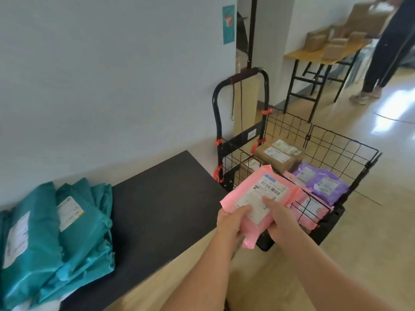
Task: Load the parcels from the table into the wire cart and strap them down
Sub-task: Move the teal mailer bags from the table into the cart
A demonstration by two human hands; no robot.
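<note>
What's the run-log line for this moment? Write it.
step: loading | left hand, right hand: hold pink parcel at near edge of wire cart | table: teal parcels waiting | strapping: not yet

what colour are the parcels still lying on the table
Teal green, each with a white label; the parcels lie stacked at the table's left end in the head view.

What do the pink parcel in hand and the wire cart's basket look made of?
Pink parcel: apparently thin plastic mailer film, faintly glossy; it creases and droops where the left hand and right hand grip it. Wire cart basket: probably black-coated metal, a thin rigid grid.
</note>
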